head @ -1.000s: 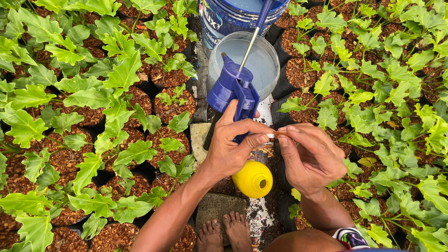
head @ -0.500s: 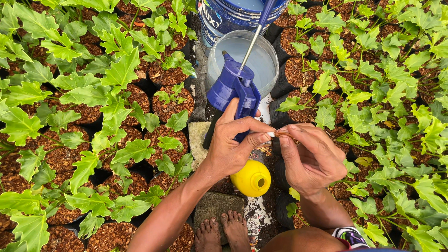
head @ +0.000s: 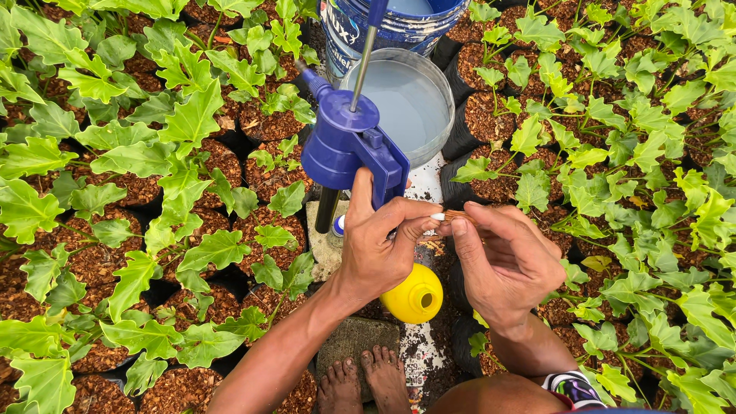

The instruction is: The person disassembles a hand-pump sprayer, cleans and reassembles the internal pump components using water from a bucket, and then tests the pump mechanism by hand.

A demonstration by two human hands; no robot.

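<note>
Two hands met right in the middle of the shot, fingertips pinched together. The left hand [head: 379, 249] was curled around the blue pump sprayer head [head: 353, 149], thumb up against its trigger part, while its forefinger and thumb tip closed on something small and pale. The right hand [head: 506, 261] was half closed too, thumb and first fingers nipping a thin brownish bit [head: 458, 215] just where it touched the left fingertips. Couldn't tell what that bit actually was, too small.

A metal rod [head: 362, 65] ran up out of the sprayer head toward the top of the frame. Right behind it sat a clear tub of milky water [head: 406, 100], and behind that a blue bucket [head: 399, 23], only partly in view. A yellow ball-shaped piece [head: 412, 295] hung just below the left hand, its round opening facing the camera.

Bare feet [head: 360, 379] stood on a flat stone [head: 345, 341] at the bottom. Potted green seedlings [head: 176, 153] in black bags of brown husk packed both sides, close around the person.
</note>
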